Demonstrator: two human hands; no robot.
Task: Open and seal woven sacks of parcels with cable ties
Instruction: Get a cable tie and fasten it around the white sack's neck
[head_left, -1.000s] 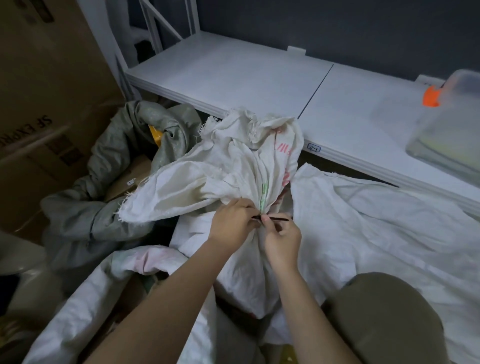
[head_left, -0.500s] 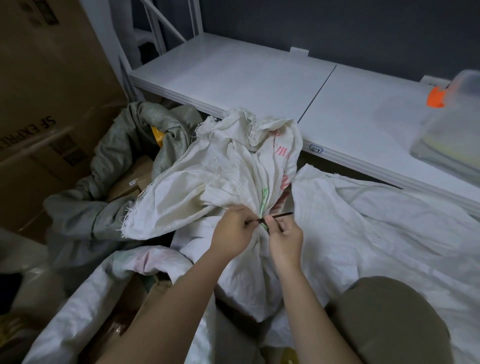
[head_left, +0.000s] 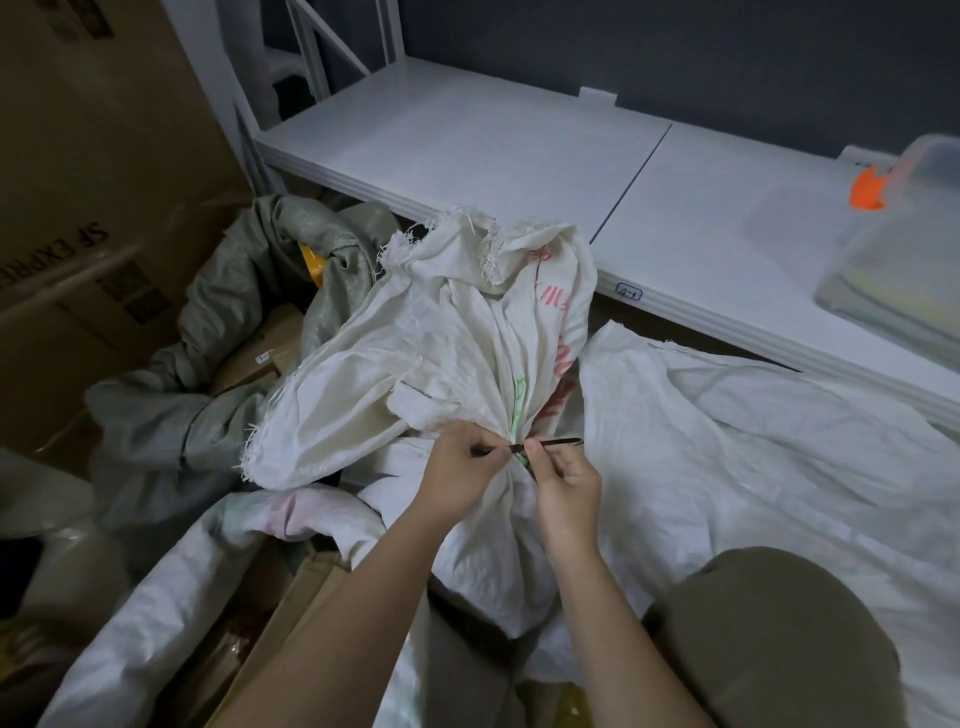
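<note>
A white woven sack (head_left: 441, 338) with red and green print stands in front of me, its mouth bunched into a neck. A thin black cable tie (head_left: 553, 443) runs round that neck, its free tail pointing right. My left hand (head_left: 462, 467) pinches the tie's left end at the neck. My right hand (head_left: 563, 480) pinches the tail just right of the neck. The part of the tie behind the neck is hidden.
A second white sack (head_left: 753, 467) lies flat to the right. A grey-green sack (head_left: 208, 374) with brown boxes sits to the left, beside large cardboard cartons (head_left: 88, 208). A white shelf (head_left: 493, 150) runs behind, bearing a clear plastic box (head_left: 898, 260). My knee (head_left: 779, 639) is at lower right.
The tie's tail has lengthened to the right of my right hand, and both hands stay pinched at the neck. The camera has shifted slightly.
</note>
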